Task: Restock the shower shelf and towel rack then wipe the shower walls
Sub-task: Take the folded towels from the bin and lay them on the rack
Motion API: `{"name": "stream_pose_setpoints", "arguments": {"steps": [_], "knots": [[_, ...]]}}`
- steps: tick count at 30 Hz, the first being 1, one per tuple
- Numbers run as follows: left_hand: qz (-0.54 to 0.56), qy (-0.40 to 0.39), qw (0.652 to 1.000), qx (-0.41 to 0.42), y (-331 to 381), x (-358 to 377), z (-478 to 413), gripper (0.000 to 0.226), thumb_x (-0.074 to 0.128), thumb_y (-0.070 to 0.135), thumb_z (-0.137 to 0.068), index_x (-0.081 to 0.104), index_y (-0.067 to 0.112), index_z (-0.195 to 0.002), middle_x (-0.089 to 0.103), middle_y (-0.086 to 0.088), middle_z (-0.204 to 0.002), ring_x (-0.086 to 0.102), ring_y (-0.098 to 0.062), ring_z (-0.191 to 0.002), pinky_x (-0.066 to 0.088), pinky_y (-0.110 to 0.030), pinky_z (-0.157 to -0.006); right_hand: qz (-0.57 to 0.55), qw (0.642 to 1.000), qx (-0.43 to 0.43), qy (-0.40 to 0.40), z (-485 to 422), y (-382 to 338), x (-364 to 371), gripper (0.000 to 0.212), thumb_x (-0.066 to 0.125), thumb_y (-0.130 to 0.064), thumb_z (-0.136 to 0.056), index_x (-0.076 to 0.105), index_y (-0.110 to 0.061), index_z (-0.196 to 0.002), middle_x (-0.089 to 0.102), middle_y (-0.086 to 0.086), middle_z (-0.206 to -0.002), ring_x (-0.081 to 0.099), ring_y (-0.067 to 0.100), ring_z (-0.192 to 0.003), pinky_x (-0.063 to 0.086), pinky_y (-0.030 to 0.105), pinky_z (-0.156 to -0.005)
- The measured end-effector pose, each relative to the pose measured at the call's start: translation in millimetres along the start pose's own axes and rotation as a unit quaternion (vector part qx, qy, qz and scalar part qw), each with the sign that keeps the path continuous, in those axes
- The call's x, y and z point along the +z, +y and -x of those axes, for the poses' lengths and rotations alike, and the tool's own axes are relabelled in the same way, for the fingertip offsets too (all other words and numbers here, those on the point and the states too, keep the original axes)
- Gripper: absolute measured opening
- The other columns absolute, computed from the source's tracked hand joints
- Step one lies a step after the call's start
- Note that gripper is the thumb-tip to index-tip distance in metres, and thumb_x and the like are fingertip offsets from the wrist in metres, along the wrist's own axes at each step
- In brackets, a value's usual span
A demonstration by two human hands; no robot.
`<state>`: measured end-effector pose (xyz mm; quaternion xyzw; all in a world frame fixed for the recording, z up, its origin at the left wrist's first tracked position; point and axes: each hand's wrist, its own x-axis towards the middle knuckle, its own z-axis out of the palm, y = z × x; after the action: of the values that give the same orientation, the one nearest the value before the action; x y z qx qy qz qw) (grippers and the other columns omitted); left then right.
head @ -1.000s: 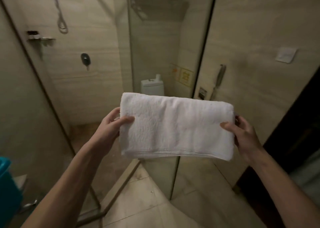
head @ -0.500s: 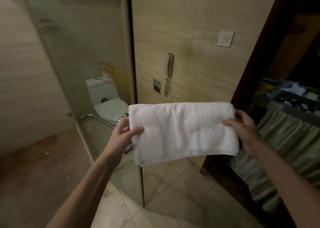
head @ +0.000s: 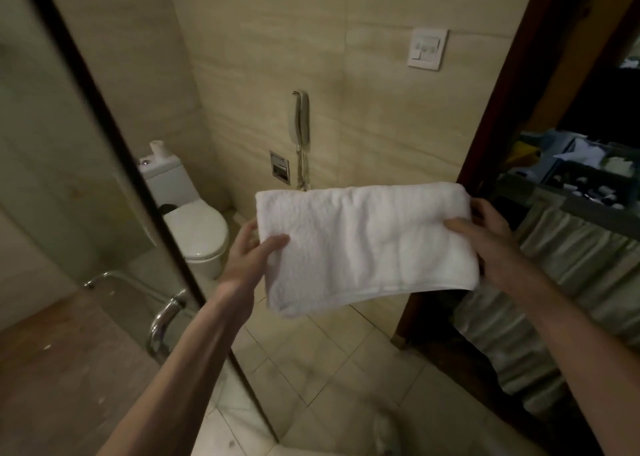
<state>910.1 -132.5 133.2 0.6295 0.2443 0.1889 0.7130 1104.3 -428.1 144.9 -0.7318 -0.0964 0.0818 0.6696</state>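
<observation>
1. Now the folded white towel (head: 363,244) is held in mid-air at frame centre, broad side to the camera.
2. Left hand (head: 247,251) pinches its 9 o'clock edge, thumb in front, fingers behind.
3. Right hand (head: 485,237) pinches the 3 o'clock edge the same way.
4. Wall phone (head: 299,119) at 12 o'clock of the towel, switch plate (head: 426,48) at 1 o'clock; its markings are too blurred to read.
5. Toilet (head: 197,230) at 9 o'clock, supply cart (head: 571,241) at 3 o'clock.

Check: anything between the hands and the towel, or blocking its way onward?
Nothing: left hand and right hand each grip an end of the towel directly. No towel rack is in view, so the onward path cannot be judged.
</observation>
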Motion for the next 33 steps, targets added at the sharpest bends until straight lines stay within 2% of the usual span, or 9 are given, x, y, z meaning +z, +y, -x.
{"name": "stream_pose_setpoints", "arguments": {"steps": [4, 7, 10, 14, 19, 24, 27, 31, 33], "knots": [[0.015, 0.053, 0.998, -0.016, -11, 17, -80, 0.053, 0.071, 0.032, -0.087, 0.052, 0.029, -0.136, 0.063, 0.003, -0.126, 0.063, -0.024, -0.112, 0.055, -0.046, -0.089, 0.003, 0.999, 0.012, -0.053, -91, 10, 17, 0.044, 0.078, -0.018, -0.085, 0.058, -0.032, -0.122, 0.069, -0.01, -0.112, 0.069, 0.01, -0.1, 0.058, 0.035, -0.077], [0.053, 0.1, 0.992, -0.053, -16, 29, -144, 0.045, 0.071, 0.028, -0.087, 0.056, 0.026, -0.13, 0.063, 0.001, -0.124, 0.062, -0.026, -0.111, 0.055, -0.044, -0.085, 0.015, 0.994, 0.012, -0.108, -168, 10, 38, 0.051, 0.079, -0.019, -0.084, 0.056, -0.027, -0.129, 0.071, -0.006, -0.114, 0.07, 0.013, -0.102, 0.059, 0.036, -0.08], [0.053, 0.158, 0.983, -0.074, -16, 33, -197, 0.035, 0.071, 0.028, -0.085, 0.061, 0.028, -0.119, 0.062, -0.002, -0.124, 0.06, -0.03, -0.113, 0.053, -0.051, -0.096, 0.025, 0.987, 0.004, -0.156, -240, 7, 62, 0.056, 0.081, -0.02, -0.082, 0.055, -0.026, -0.131, 0.072, -0.002, -0.116, 0.071, 0.016, -0.101, 0.059, 0.034, -0.075], [0.062, 0.211, 0.974, -0.057, 0, 23, -242, 0.038, 0.07, 0.027, -0.085, 0.062, 0.024, -0.121, 0.065, -0.006, -0.123, 0.061, -0.032, -0.113, 0.053, -0.048, -0.095, 0.025, 0.975, -0.014, -0.219, -319, -11, 109, 0.052, 0.08, -0.02, -0.083, 0.055, -0.026, -0.128, 0.072, 0.0, -0.114, 0.072, 0.018, -0.097, 0.058, 0.032, -0.068], [0.063, 0.285, 0.956, -0.021, 34, -21, -285, 0.034, 0.072, 0.023, -0.082, 0.068, 0.023, -0.116, 0.073, -0.009, -0.114, 0.065, -0.036, -0.114, 0.049, -0.054, -0.099, 0.003, 0.958, -0.039, -0.283, -383, -31, 192, 0.052, 0.081, -0.024, -0.081, 0.056, -0.026, -0.127, 0.072, -0.004, -0.112, 0.071, 0.015, -0.096, 0.058, 0.033, -0.07], [0.035, 0.298, 0.954, 0.032, 73, -82, -315, 0.04, 0.072, 0.018, -0.085, 0.066, 0.023, -0.125, 0.072, -0.009, -0.119, 0.069, -0.026, -0.104, 0.053, -0.032, -0.073, -0.024, 0.934, -0.072, -0.348, -434, -53, 284, 0.055, 0.083, -0.024, -0.08, 0.057, -0.023, -0.128, 0.072, -0.001, -0.117, 0.072, 0.017, -0.103, 0.06, 0.038, -0.079], [0.021, 0.306, 0.949, 0.068, 100, -126, -343, 0.044, 0.073, 0.018, -0.084, 0.065, 0.025, -0.126, 0.072, -0.007, -0.118, 0.069, -0.026, -0.103, 0.054, -0.035, -0.077, -0.032, 0.923, -0.101, -0.371, -461, -76, 343, 0.057, 0.084, -0.026, -0.08, 0.056, -0.024, -0.129, 0.073, -0.001, -0.113, 0.073, 0.017, -0.099, 0.061, 0.039, -0.08], [0.017, 0.321, 0.939, 0.126, 143, -183, -391, 0.044, 0.07, 0.012, -0.085, 0.063, 0.02, -0.128, 0.071, -0.012, -0.12, 0.068, -0.027, -0.102, 0.051, -0.045, -0.089, -0.045, 0.91, -0.147, -0.385, -496, -126, 424, 0.047, 0.082, -0.022, -0.081, 0.057, -0.025, -0.121, 0.075, -0.002, -0.104, 0.074, 0.014, -0.089, 0.059, 0.029, -0.068], [0.022, 0.326, 0.933, 0.154, 166, -209, -415, 0.043, 0.07, 0.01, -0.085, 0.063, 0.019, -0.127, 0.07, -0.014, -0.121, 0.068, -0.026, -0.099, 0.054, -0.043, -0.085, -0.052, 0.904, -0.166, -0.391, -514, -152, 462, 0.048, 0.081, -0.022, -0.081, 0.056, -0.026, -0.122, 0.075, -0.003, -0.105, 0.074, 0.013, -0.089, 0.059, 0.029, -0.068]]}}
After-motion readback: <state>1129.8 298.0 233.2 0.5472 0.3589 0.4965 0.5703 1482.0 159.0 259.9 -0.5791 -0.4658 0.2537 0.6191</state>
